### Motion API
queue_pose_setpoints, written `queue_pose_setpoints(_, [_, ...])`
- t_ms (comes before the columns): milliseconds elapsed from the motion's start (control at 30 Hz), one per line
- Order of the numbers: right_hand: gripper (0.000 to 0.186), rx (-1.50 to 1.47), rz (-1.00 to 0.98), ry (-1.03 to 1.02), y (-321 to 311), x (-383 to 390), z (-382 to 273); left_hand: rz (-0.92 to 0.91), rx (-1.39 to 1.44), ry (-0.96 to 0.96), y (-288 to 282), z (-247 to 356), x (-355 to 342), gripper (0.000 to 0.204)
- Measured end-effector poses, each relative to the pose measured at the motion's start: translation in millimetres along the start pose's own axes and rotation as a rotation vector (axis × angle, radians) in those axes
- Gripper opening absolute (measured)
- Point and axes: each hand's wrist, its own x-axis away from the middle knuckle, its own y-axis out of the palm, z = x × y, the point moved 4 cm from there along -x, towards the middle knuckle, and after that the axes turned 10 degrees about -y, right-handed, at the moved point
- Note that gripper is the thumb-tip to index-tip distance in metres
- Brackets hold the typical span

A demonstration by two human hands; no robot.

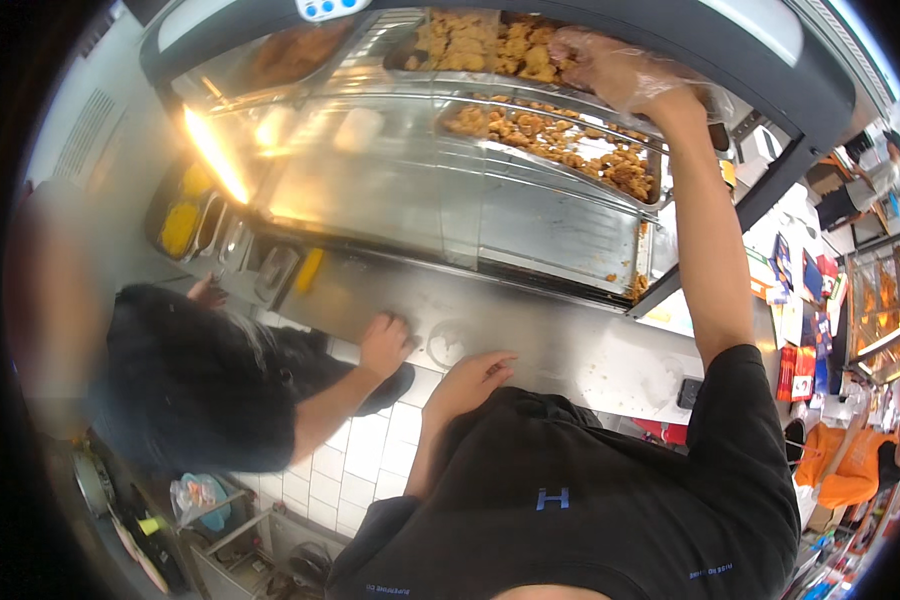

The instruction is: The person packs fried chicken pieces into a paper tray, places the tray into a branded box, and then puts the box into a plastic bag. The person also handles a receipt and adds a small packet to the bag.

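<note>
My right hand (615, 75), in a clear plastic glove, reaches into a heated display cabinet at the upper right. Its fingers come down at the right part of an upper tray of fried chicken pieces (460, 42); the glove and blur hide whether they grip a piece. Below that tray, a second metal tray (560, 165) holds smaller fried pieces with bare patches between them. My left hand (470, 380) rests bare near the front edge of the steel counter (540, 320), fingers loosely extended and holding nothing.
A co-worker in dark clothes (200, 390) stands at left, one hand (385, 345) on the counter. Containers of yellow food (180, 228) sit beyond. A black phone-like object (688, 393) lies at the counter's right. The cabinet's dark frame (660, 290) stands beside my right arm.
</note>
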Motion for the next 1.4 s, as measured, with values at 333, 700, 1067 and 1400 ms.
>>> queue_pose_setpoints(333, [0.041,-0.062,0.283,0.059,12,31,-17,0.053,-0.019,-0.062,-11,7,0,0.033])
queue_pose_setpoints(700, [0.034,0.07,1.029,-0.094,46,233,-25,-0.136,-0.183,-0.109,12,25,-21,0.032])
queue_pose_setpoints(1067, [0.03,-0.112,0.809,0.823,155,367,190,-0.276,-0.25,-0.102,62,52,-33,0.033])
queue_pose_setpoints(1400, [0.022,-0.252,1.142,1.069,150,454,144,-0.275,-0.232,-0.274,81,69,-21,0.037])
